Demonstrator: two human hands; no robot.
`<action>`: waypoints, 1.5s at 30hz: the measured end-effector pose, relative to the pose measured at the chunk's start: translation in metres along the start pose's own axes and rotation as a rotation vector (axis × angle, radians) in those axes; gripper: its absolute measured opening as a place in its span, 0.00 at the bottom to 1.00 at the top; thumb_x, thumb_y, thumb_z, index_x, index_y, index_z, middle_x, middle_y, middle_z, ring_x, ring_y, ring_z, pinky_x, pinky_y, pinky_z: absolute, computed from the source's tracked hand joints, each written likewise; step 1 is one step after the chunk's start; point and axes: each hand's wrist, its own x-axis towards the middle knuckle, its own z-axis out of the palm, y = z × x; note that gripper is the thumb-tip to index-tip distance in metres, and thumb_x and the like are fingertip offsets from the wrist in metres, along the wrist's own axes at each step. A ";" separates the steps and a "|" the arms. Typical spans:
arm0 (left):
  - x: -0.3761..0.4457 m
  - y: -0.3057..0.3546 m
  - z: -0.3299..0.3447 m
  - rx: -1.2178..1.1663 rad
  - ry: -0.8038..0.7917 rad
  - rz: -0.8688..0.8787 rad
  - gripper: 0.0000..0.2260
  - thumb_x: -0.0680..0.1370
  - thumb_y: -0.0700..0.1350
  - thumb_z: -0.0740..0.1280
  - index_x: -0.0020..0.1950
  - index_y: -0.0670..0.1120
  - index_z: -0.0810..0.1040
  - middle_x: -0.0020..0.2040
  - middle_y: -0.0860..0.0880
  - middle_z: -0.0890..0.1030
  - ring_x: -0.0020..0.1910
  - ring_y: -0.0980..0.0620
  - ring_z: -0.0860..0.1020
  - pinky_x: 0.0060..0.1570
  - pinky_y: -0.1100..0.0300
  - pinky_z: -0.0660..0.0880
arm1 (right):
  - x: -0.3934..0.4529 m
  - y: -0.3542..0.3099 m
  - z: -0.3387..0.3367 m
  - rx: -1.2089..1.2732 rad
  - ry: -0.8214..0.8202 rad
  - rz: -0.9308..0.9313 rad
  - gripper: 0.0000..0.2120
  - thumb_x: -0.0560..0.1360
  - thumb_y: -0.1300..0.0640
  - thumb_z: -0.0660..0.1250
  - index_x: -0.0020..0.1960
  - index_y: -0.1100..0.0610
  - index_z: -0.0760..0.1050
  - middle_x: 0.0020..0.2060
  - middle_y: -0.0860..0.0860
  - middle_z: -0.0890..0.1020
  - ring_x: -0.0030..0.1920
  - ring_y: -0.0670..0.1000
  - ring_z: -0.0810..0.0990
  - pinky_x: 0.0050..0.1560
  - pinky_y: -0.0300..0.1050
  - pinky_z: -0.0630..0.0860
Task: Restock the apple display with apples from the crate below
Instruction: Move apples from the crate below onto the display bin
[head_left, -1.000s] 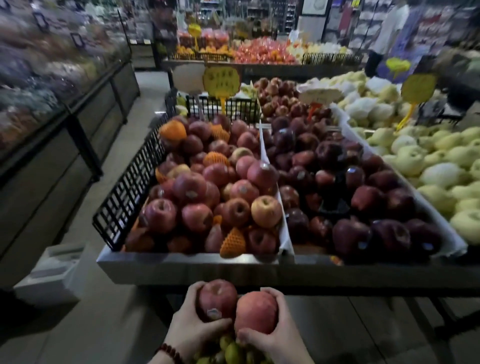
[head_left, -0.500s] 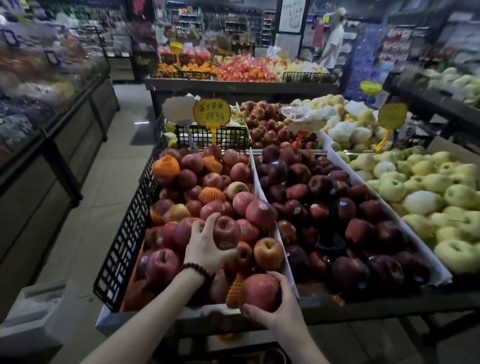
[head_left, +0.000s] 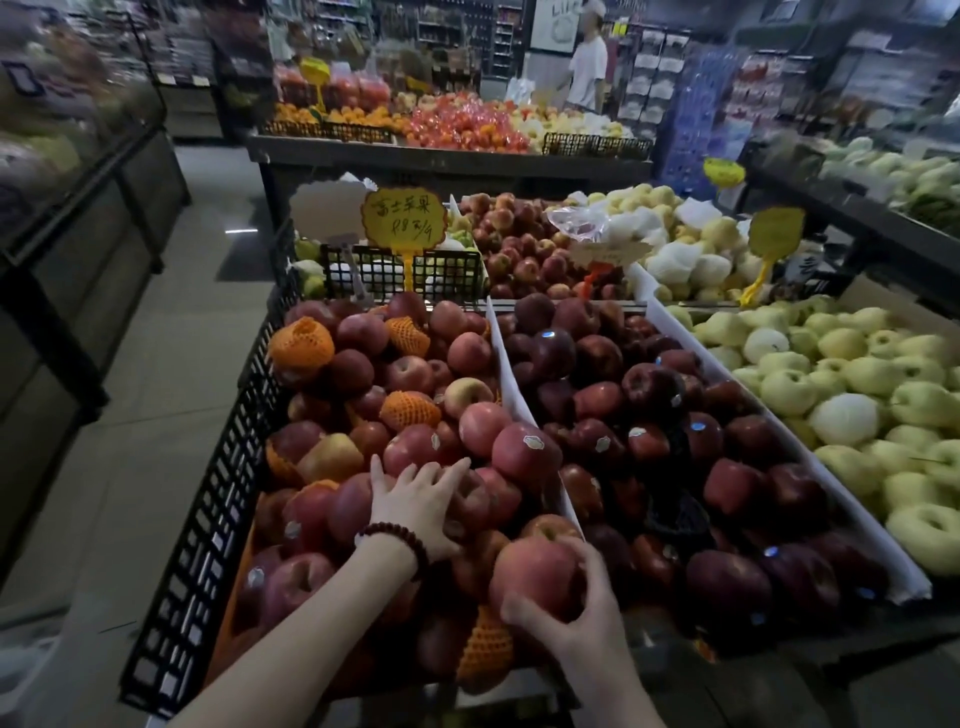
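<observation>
My left hand (head_left: 421, 506) lies spread flat on a round red apple (head_left: 470, 499) in the black plastic lattice display bin (head_left: 208, 519), steadying it. My right hand (head_left: 566, 613) is clamped around another red apple (head_left: 535, 574) at the front corner, where I judge the pile has room.

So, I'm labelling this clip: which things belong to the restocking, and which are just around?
Job: left hand on the red apple pile; right hand holding an apple.
Around: dark apples, green apples, price sign, foam nets.
</observation>
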 end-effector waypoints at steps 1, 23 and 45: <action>0.000 -0.001 -0.002 -0.006 -0.016 0.002 0.46 0.67 0.61 0.69 0.75 0.59 0.43 0.76 0.48 0.59 0.76 0.44 0.55 0.69 0.33 0.37 | 0.007 -0.012 0.002 0.019 0.031 -0.032 0.38 0.52 0.45 0.82 0.59 0.42 0.71 0.57 0.43 0.76 0.57 0.41 0.77 0.53 0.35 0.74; -0.041 -0.040 0.001 -0.349 0.309 -0.047 0.25 0.77 0.49 0.59 0.74 0.52 0.59 0.70 0.54 0.68 0.75 0.52 0.57 0.73 0.47 0.38 | 0.197 -0.062 0.106 -1.187 -0.019 -0.254 0.42 0.64 0.31 0.69 0.70 0.53 0.68 0.68 0.55 0.74 0.69 0.59 0.69 0.65 0.56 0.68; -0.108 0.031 -0.020 -0.830 0.293 -0.203 0.06 0.75 0.45 0.67 0.49 0.50 0.82 0.42 0.54 0.82 0.44 0.57 0.80 0.50 0.60 0.78 | 0.026 -0.029 -0.004 0.334 -0.013 0.096 0.02 0.75 0.58 0.70 0.47 0.55 0.80 0.42 0.55 0.85 0.43 0.53 0.84 0.45 0.50 0.81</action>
